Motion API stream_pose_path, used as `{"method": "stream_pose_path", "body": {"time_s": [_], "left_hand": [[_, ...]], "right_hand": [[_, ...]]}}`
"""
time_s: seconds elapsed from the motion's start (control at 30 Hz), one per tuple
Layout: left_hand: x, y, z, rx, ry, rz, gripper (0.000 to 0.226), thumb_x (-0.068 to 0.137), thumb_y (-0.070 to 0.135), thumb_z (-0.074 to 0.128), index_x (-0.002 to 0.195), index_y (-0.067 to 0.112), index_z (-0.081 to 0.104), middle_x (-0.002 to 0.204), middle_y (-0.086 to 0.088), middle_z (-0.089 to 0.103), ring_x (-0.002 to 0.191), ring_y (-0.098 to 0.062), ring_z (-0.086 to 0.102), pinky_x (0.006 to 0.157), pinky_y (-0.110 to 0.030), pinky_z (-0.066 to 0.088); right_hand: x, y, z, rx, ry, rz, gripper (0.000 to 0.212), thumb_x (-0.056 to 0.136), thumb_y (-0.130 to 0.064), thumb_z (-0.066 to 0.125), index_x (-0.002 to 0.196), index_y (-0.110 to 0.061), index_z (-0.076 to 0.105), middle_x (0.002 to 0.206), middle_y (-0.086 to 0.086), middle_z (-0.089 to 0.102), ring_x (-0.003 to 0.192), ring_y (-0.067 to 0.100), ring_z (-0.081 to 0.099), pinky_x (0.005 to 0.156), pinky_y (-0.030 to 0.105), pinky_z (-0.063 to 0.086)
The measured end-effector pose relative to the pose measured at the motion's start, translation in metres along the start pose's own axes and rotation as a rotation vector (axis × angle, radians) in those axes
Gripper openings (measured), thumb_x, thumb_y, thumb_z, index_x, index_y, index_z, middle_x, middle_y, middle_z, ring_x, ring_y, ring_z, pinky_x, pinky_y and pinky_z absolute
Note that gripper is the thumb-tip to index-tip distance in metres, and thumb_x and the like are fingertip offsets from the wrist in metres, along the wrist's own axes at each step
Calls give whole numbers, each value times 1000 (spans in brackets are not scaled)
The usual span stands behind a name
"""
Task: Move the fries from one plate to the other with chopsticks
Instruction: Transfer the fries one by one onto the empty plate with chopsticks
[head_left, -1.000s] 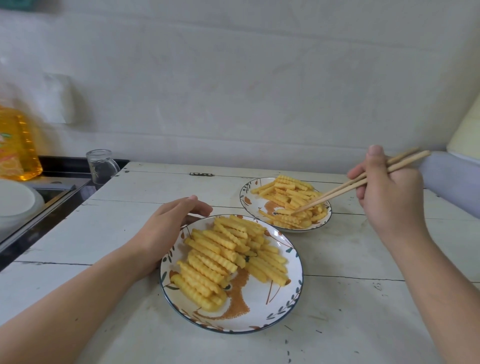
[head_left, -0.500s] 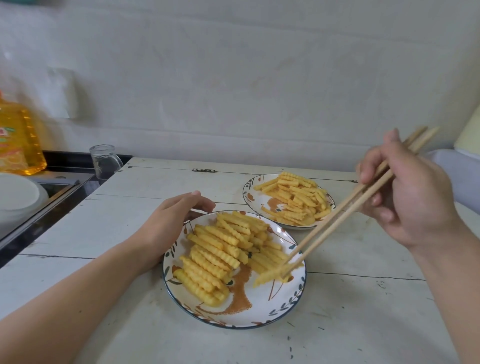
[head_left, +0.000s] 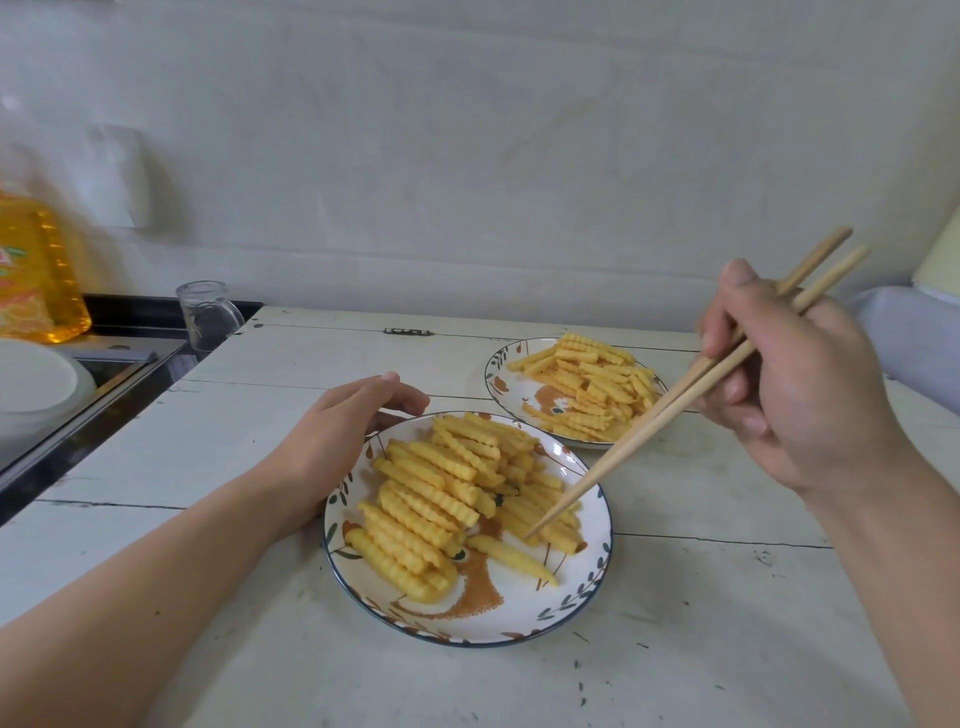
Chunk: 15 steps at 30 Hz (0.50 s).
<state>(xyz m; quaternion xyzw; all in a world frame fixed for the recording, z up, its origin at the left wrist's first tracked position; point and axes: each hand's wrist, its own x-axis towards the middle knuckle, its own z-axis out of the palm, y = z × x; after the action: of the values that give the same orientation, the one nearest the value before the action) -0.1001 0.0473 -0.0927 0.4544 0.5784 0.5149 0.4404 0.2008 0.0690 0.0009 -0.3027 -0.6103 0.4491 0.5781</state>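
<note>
Two patterned plates of crinkle-cut fries are seen from above on a white plank table (head_left: 675, 649). The near plate (head_left: 582, 613) sits at the centre of the frame and is heaped with fries (head_left: 431, 488); the far plate (head_left: 498, 364) lies up and to the right, well apart, with a smaller pile (head_left: 587, 384). One loose fry (head_left: 511, 558) lies alone on the bare lower part of the near plate, just below the chopstick tips. The chopsticks (head_left: 670, 415) are gripped by the right hand (head_left: 795, 395) at the right of the frame, fingers curled round the shafts; the tips are nearly together and appear to carry nothing, resting at or just above the right edge of the near pile. The left hand (head_left: 332, 441) is laid on the table with relaxed fingers against the near plate's left rim, apparently steadying it. Which plate is the source cannot be told for certain; a drop onto the near plate is judged likely. For a clean next pick, the tips should be opened a little, set either side of one fry near its middle and across its ridges, and closed gently so it is not snapped or squirted out. At the upper left, an oil bottle (head_left: 36, 270), a glass mug (head_left: 208, 317) and a white dish (head_left: 36, 384) are visible.
</note>
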Motion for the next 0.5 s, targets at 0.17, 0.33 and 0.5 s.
{"method": "stream_pose_path", "body": {"time_s": [0.17, 0.33, 0.5], "left_hand": [[0, 0, 0, 9, -4, -1, 45, 111, 46, 46, 103, 19, 81, 108, -13, 81, 104, -35, 78, 95, -50, 60], [-1, 0, 0, 1, 1, -11, 44, 111, 45, 47, 107, 16, 80, 107, -15, 81, 102, -38, 78, 95, -51, 60], [0, 0, 0, -1, -2, -11, 44, 110, 46, 47, 102, 19, 81, 107, -14, 81, 102, -36, 78, 96, -52, 60]], "right_hand": [[-4, 14, 11, 2, -146, 28, 43, 88, -43, 54, 54, -16, 58, 42, 7, 34, 34, 14, 22, 39, 16, 19], [-2, 22, 15, -73, -155, 28, 44, 84, -50, 55, 56, -16, 59, 44, 9, 36, 33, 14, 24, 41, 18, 21], [2, 18, 5, 28, -69, 34, 46, 89, -43, 52, 55, -14, 59, 42, 7, 35, 30, 12, 22, 41, 17, 17]]}}
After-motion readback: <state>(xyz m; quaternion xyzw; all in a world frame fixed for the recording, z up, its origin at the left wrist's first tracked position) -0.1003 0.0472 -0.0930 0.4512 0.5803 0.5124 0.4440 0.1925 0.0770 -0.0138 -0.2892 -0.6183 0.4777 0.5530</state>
